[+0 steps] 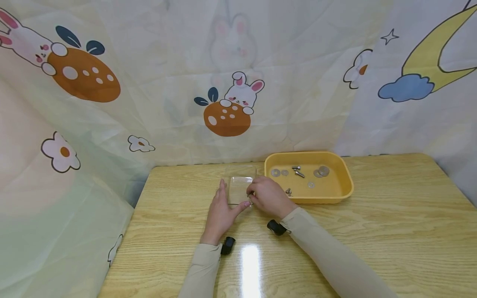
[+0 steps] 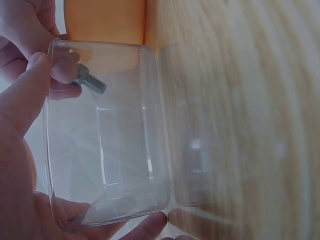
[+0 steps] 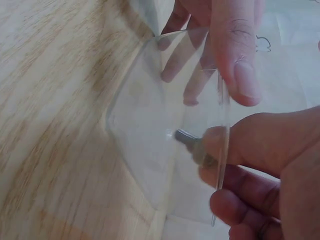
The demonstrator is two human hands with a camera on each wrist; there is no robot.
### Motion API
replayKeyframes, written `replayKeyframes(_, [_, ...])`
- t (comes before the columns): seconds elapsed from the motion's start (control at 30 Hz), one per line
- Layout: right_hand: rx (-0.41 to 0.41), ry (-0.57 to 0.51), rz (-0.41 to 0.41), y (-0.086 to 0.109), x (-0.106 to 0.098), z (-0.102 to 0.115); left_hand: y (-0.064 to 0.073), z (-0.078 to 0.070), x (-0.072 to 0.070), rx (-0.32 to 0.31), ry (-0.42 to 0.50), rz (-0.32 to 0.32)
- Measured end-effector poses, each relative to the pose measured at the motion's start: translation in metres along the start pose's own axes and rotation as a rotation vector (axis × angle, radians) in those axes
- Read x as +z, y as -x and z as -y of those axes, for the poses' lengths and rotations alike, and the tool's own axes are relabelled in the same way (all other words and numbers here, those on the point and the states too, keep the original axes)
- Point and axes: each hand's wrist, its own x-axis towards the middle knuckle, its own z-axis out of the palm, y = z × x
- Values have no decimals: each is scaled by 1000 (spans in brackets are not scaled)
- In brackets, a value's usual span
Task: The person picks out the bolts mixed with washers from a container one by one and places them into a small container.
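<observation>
A clear plastic box point(image 1: 238, 191) stands on the wooden table, its rim toward me in the left wrist view. My left hand point(image 1: 220, 211) holds it, the thumb along the near rim and the fingers against the left side. At the near right corner, my right hand point(image 1: 269, 196) pinches a small metal bolt point(image 2: 91, 80) between thumb and fingers. The bolt's threaded end points down into the box, with the fingertips just inside the rim. In the right wrist view the same bolt point(image 3: 189, 139) shows through the clear wall, its head partly covered by the fingers.
Just right of the box is a yellow tray point(image 1: 344, 182) with several bolts point(image 1: 299, 174), washers point(image 1: 275, 172) and flat metal discs point(image 1: 324, 170). A printed cloth point(image 1: 298, 82) hangs behind the table point(image 1: 395, 231). Light glares off the tabletop in front of me.
</observation>
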Motion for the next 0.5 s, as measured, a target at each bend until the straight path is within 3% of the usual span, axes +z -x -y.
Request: replayKeyframes(0.5, [63,60,81,-12,3,6,-1,0,1,-8,22,3])
